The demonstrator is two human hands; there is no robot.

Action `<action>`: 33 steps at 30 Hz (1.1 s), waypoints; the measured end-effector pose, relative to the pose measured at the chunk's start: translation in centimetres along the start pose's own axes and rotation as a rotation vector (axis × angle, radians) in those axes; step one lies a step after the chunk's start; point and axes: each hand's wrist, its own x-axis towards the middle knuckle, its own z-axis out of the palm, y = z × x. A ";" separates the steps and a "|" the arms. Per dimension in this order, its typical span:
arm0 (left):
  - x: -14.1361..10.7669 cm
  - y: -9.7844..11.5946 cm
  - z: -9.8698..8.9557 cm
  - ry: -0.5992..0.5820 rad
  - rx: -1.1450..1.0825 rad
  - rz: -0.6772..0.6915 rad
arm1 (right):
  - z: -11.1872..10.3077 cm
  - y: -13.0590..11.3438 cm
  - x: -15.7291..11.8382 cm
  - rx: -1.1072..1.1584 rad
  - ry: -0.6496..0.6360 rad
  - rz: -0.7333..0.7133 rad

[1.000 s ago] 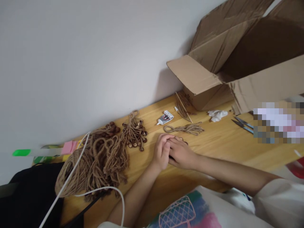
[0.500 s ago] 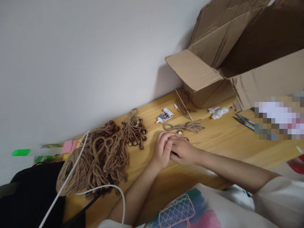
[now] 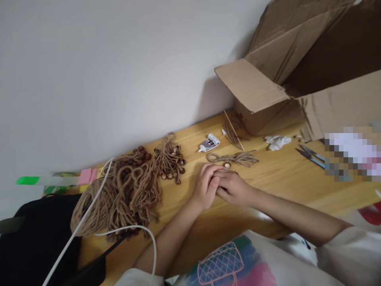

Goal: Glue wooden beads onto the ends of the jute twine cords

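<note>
My left hand (image 3: 206,187) and my right hand (image 3: 233,186) rest together on the wooden table (image 3: 285,174), fingers overlapping. Their fingers are bent round each other; anything between the palms is hidden. Just beyond them lie a small round wooden piece (image 3: 227,165) and a looped cord with a frayed tassel (image 3: 238,157). Farther back is a glue tube (image 3: 209,143) with its white cap (image 3: 223,132) off beside it. On the left, a bunch of cords with brown beads (image 3: 169,159) lies against a heap of brown rope (image 3: 131,190).
An open cardboard box (image 3: 268,115) stands at the back right. Near it are crumpled white tissue (image 3: 278,142), scissors (image 3: 311,155) and a thin stick (image 3: 233,130). A white cable (image 3: 80,224) crosses the left side, over a black bag (image 3: 38,234).
The view has shifted slightly, so the box and scissors appear farther right. My hands stay clasped in the same place on the table.
</note>
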 end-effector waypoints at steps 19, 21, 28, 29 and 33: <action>-0.6 -0.5 0.1 -0.014 -0.119 -0.093 | -4.7 3.3 0.7 1.001 -0.306 0.662; -0.6 -0.6 0.2 -0.013 -0.129 -0.088 | -4.7 3.8 0.6 1.159 -0.228 0.649; -0.6 -0.9 0.3 -0.053 -0.218 -0.120 | -4.7 4.5 1.0 1.358 0.057 0.687; -0.6 -0.9 0.3 -0.060 -0.233 -0.126 | -4.7 4.5 1.1 1.342 0.053 0.703; -0.5 -1.0 0.3 -0.072 -0.271 -0.134 | -4.5 4.3 1.1 1.291 0.036 0.740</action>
